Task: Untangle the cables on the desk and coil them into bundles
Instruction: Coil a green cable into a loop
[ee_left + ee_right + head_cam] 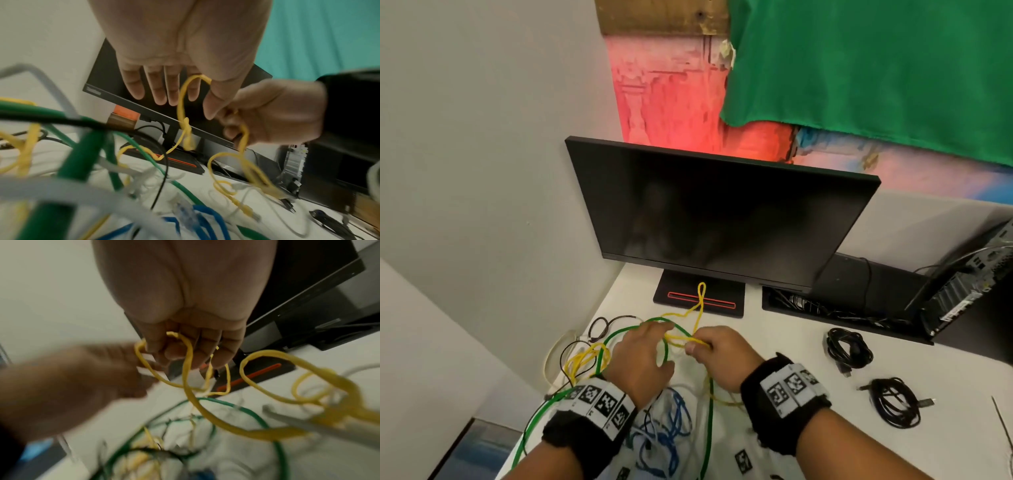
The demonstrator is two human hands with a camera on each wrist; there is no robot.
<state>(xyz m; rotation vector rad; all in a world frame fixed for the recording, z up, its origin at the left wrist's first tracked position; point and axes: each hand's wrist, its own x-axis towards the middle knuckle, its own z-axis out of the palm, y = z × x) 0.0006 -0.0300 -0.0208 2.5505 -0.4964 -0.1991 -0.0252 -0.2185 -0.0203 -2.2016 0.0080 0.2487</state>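
A tangle of cables lies on the white desk. A thin yellow cable runs between my two hands, and one loop of it reaches onto the monitor base. My right hand has its fingers curled and pinches the yellow cable. My left hand keeps its fingers straight, with the yellow cable hooked between thumb and forefinger. A green cable arcs under both hands. Blue cable and white cables lie heaped below my wrists.
A dark monitor stands right behind the hands. Two coiled black cable bundles lie on the desk at right. A black cable tray and a computer case sit at the back right. The wall is close on the left.
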